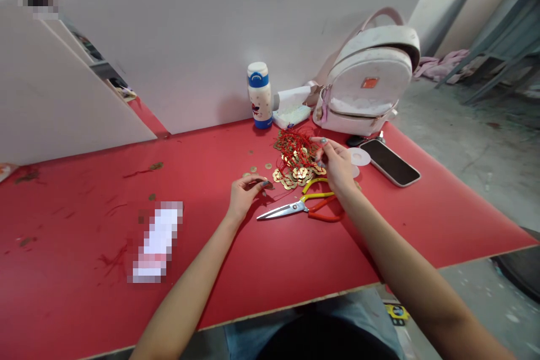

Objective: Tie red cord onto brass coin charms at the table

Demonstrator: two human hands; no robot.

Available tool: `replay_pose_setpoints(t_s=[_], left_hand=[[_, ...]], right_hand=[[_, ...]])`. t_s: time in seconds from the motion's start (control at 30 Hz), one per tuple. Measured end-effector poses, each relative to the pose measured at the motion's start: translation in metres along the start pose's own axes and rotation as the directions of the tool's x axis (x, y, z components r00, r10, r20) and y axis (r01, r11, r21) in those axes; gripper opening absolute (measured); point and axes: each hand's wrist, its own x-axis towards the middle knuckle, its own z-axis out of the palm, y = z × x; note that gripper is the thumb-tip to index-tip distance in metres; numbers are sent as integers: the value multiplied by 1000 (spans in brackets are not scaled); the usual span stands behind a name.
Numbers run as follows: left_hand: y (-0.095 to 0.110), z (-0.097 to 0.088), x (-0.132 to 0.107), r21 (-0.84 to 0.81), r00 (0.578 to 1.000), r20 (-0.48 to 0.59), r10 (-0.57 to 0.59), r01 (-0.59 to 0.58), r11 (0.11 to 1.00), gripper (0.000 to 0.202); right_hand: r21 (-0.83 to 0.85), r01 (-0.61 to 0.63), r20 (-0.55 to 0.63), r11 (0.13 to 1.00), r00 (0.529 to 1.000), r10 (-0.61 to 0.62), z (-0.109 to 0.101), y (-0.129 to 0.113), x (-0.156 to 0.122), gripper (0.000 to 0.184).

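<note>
My left hand (243,198) is closed in a pinch on a brass-coloured coin (270,185), just left of the pile. A thin red cord runs from near that coin toward the right. My right hand (336,164) is raised at the right side of the pile, its fingers pinched on red cord. Between and behind the hands lies a heap of gold coin charms (301,173) with tangled red cords (293,143) on top. Scissors (291,210) with one yellow and one red handle rest in front of the heap, below my right hand.
Behind the heap stand a white and blue bottle (260,95), a tissue pack (292,116) and a white backpack (367,81). A dark-screened phone (390,162) and white discs (359,157) lie at right. A blurred-out device (158,242) and scattered coins (156,166) lie at left.
</note>
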Motion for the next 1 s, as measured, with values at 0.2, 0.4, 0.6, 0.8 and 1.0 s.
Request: replay_pose_setpoints(t_s=[0.2,0.4,0.6,0.8,1.0], left_hand=[[2,0,-1,24,1000,-4,26,-26,999,25],[0,-1,-2,164,978,-32,206,-198,966,14],[3,4,-11,303,919,-20,394,-370,878,9],[6,9,-14,303,893,-117,434,-384,872,5],[1,14,-10,-56,948,-280,148,-170,984,15]], right_hand=[[70,-40,-41,997,998,43,-3,13,5,35],[-455,298,107,839,954,-280,17,1,-16,28],[-191,329,600,925,785,-155,50,-1,-59,44],[-201,78,685,976,724,83,56,9,-67,24],[-250,197,552,948,833,-28,43,-6,-51,45]])
